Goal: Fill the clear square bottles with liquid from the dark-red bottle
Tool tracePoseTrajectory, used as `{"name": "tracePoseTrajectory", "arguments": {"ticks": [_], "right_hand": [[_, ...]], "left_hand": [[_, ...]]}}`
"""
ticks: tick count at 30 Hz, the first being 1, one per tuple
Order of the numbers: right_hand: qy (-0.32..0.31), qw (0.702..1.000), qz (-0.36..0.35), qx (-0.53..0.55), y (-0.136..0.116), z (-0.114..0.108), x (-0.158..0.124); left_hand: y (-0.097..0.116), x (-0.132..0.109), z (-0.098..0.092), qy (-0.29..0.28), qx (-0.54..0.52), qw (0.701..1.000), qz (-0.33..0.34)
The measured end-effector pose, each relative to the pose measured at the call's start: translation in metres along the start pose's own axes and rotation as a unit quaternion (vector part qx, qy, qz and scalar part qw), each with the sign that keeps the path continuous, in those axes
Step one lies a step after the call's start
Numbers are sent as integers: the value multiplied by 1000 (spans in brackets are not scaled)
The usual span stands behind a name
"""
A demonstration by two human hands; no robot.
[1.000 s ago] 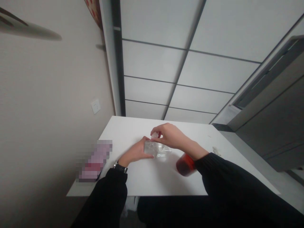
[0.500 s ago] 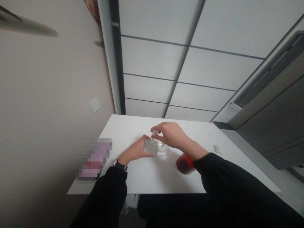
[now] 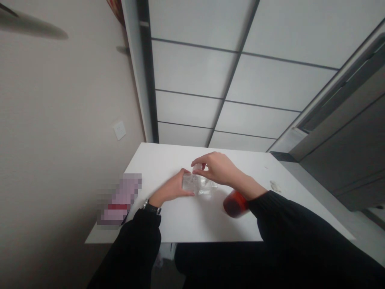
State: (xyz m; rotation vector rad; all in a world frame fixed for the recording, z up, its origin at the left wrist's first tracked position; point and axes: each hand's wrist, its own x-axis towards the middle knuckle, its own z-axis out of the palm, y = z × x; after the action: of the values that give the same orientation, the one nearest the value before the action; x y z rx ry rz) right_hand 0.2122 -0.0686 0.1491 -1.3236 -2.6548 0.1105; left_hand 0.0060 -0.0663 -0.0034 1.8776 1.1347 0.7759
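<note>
A clear plastic bottle (image 3: pixel 201 186) stands on the white table (image 3: pixel 192 216). My left hand (image 3: pixel 172 188) is wrapped round its lower left side, fingers closed on it. My right hand (image 3: pixel 217 168) reaches over from the right and pinches the bottle's top, where the cap is, between thumb and fingers. Both arms wear black sleeves, and a watch (image 3: pixel 151 208) sits on the left wrist.
A red-brown jar (image 3: pixel 235 204) lies on the table under my right forearm. A blurred pink and red object (image 3: pixel 119 199) rests near the table's left edge. A small crumpled scrap (image 3: pixel 274 186) lies at the right. A wall socket (image 3: pixel 119 130) is on the left wall.
Both hands stay on the bottle with almost no shift. The right hand's fingers have turned slightly at the top. The view has drifted up a little.
</note>
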Motion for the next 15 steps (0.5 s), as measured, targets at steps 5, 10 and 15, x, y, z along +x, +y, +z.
{"name": "tracePoseTrajectory", "arguments": {"ticks": [5, 10, 15], "right_hand": [[-1, 1000, 2, -5, 0, -2, -1], [0, 1000, -10, -4, 1, -4, -1], [1, 1000, -24, -8, 2, -2, -3]], "left_hand": [[3, -1, -1, -7, -3, 1000, -2], [5, -1, -1, -5, -1, 1000, -7], [5, 0, -1, -7, -2, 1000, -7]]}}
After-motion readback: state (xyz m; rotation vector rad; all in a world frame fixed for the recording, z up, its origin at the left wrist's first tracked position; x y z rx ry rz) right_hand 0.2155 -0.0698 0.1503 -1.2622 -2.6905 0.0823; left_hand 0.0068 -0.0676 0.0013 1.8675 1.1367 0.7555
